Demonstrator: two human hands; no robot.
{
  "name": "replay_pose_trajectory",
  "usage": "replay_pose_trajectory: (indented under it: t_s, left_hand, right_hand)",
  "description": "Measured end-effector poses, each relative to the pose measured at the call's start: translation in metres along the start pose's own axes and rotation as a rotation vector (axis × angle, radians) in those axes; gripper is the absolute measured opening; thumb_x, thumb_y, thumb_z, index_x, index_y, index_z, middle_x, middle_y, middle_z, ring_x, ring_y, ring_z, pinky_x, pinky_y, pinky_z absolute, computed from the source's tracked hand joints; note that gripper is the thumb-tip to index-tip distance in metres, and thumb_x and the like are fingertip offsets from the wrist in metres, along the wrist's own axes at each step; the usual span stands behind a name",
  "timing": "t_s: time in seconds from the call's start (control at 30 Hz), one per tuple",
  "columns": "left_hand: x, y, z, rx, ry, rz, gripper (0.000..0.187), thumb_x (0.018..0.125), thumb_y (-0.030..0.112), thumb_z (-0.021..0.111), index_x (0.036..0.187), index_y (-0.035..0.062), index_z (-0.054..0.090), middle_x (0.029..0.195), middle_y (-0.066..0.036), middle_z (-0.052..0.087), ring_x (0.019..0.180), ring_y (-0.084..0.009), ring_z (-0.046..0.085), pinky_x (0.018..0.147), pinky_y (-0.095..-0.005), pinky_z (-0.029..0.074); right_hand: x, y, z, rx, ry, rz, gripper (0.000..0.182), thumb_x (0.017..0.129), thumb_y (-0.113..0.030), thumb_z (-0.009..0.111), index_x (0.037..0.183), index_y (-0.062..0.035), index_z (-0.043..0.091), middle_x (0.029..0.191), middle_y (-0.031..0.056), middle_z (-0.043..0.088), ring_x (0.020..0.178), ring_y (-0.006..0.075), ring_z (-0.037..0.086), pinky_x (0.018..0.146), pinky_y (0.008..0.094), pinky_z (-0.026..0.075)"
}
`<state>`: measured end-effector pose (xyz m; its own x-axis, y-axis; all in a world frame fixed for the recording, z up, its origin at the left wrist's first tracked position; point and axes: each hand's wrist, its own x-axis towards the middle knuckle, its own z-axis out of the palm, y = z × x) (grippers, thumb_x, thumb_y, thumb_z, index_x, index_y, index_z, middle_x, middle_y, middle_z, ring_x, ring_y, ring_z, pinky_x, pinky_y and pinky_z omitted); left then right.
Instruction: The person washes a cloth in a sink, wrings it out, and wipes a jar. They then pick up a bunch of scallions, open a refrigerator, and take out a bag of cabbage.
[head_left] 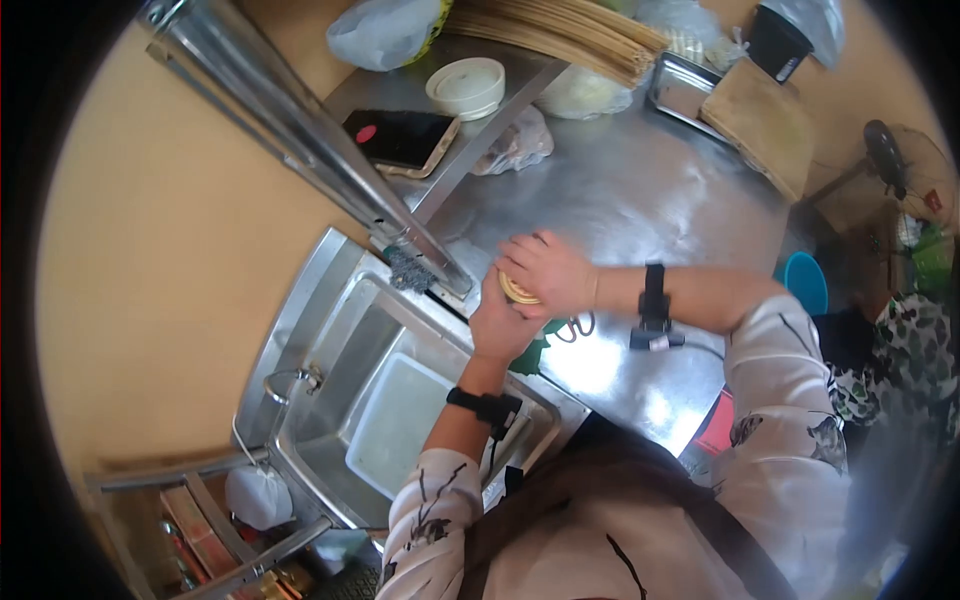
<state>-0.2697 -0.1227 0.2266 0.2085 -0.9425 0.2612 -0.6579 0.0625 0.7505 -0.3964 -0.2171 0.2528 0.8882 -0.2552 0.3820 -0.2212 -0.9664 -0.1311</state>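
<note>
Both hands meet over the steel counter's edge, beside the sink. My left hand [503,325] is wrapped around a small round container with a gold-coloured rim [517,291]. My right hand [548,273] grips the top of the same container from the other side, fingers curled over it. Most of the container is hidden by the hands, so its exact kind does not show. Just below the hands, the dark loops of a scissors-like handle [577,328] lie on the counter, near something green [530,357].
To the left is a steel sink [310,425] with a pale plastic tub [397,425] and a tap [292,382]. A steel post [300,120] rises beside it. The shelf holds a phone [400,138], a white bowl [467,88] and wooden sticks [560,30]. A board [760,125] leans at right.
</note>
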Motion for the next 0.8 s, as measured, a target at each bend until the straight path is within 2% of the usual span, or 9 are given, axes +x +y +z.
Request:
replay_pose_trajectory:
  t_s: [0.03,0.07,0.1,0.17,0.23,0.37,0.53,0.67,0.8]
  left_hand:
    - [0.001,0.002,-0.001,-0.029,0.075,0.086,0.074,0.060,0.031,0.077,0.120,0.0056,0.041,0.100,-0.015,0.061,0.087,-0.0333,0.060,0.073,-0.0390,0.049]
    - [0.004,0.001,0.001,-0.043,0.040,0.066,0.072,0.061,0.030,0.076,0.121,0.0073,0.041,0.100,-0.014,0.061,0.087,-0.0333,0.060,0.072,-0.0391,0.049]
    - [0.005,0.000,0.003,-0.056,0.005,0.038,0.071,0.062,0.030,0.075,0.121,0.0089,0.041,0.101,-0.013,0.061,0.087,-0.0334,0.060,0.072,-0.0393,0.049]
    - [0.006,-0.013,0.012,-0.033,0.000,0.002,0.065,0.065,0.028,0.073,0.120,0.0126,0.044,0.101,-0.012,0.060,0.087,-0.0333,0.060,0.070,-0.0390,0.049]
    - [0.012,-0.016,0.015,-0.028,0.013,0.036,0.064,0.064,0.028,0.073,0.120,0.0123,0.045,0.100,-0.012,0.060,0.086,-0.0332,0.060,0.069,-0.0386,0.049]
    - [0.017,-0.023,0.019,-0.057,-0.055,0.084,0.068,0.061,0.029,0.074,0.120,0.0125,0.044,0.098,-0.011,0.061,0.085,-0.0327,0.060,0.069,-0.0379,0.049]
    - [0.025,-0.031,0.019,-0.064,-0.137,0.022,0.070,0.057,0.030,0.077,0.116,0.0112,0.043,0.099,-0.012,0.060,0.083,-0.0328,0.061,0.067,-0.0387,0.049]
    - [0.029,-0.041,0.020,-0.064,-0.171,0.084,0.071,0.055,0.032,0.078,0.114,0.0097,0.044,0.099,-0.012,0.060,0.081,-0.0329,0.061,0.067,-0.0388,0.050]
    - [0.030,-0.048,0.024,-0.046,-0.166,0.120,0.073,0.053,0.032,0.080,0.111,0.0084,0.044,0.096,-0.012,0.061,0.080,-0.0322,0.062,0.067,-0.0383,0.051]
  right_hand:
    - [-0.004,-0.020,0.002,-0.102,0.089,0.138,0.056,0.069,-0.035,0.061,0.111,0.0002,0.050,0.103,0.0168,0.051,0.097,0.0315,0.047,0.082,0.0409,0.036]
    - [-0.005,-0.032,0.005,-0.199,0.175,0.274,0.057,0.069,-0.034,0.061,0.112,0.0011,0.049,0.103,0.0173,0.051,0.098,0.0320,0.046,0.082,0.0413,0.035]
    - [-0.003,-0.038,0.007,-0.194,0.157,0.340,0.057,0.069,-0.034,0.061,0.112,0.0016,0.049,0.103,0.0178,0.051,0.098,0.0322,0.046,0.082,0.0413,0.035]
    - [0.005,-0.042,0.010,-0.190,0.132,0.460,0.058,0.069,-0.033,0.061,0.113,0.0027,0.050,0.104,0.0187,0.051,0.098,0.0326,0.046,0.082,0.0414,0.036]
    - [0.004,-0.029,0.014,-0.110,0.177,0.446,0.054,0.069,-0.032,0.061,0.109,0.0031,0.052,0.104,0.0182,0.051,0.096,0.0314,0.046,0.080,0.0392,0.036]
    - [0.002,-0.015,0.018,-0.029,0.270,0.307,0.050,0.068,-0.031,0.062,0.103,0.0042,0.055,0.101,0.0177,0.052,0.092,0.0304,0.046,0.079,0.0380,0.037]
    - [0.004,-0.005,0.019,-0.003,0.259,0.189,0.044,0.065,-0.027,0.066,0.098,0.0007,0.056,0.100,0.0168,0.051,0.091,0.0307,0.048,0.078,0.0376,0.038]
    - [0.004,0.011,0.021,0.069,0.253,0.035,0.041,0.065,-0.027,0.066,0.095,-0.0002,0.056,0.100,0.0155,0.052,0.091,0.0306,0.049,0.078,0.0370,0.039]
    - [0.007,0.031,0.020,0.183,0.151,-0.182,0.041,0.063,-0.025,0.067,0.094,-0.0003,0.056,0.100,0.0144,0.052,0.092,0.0306,0.050,0.078,0.0377,0.040]
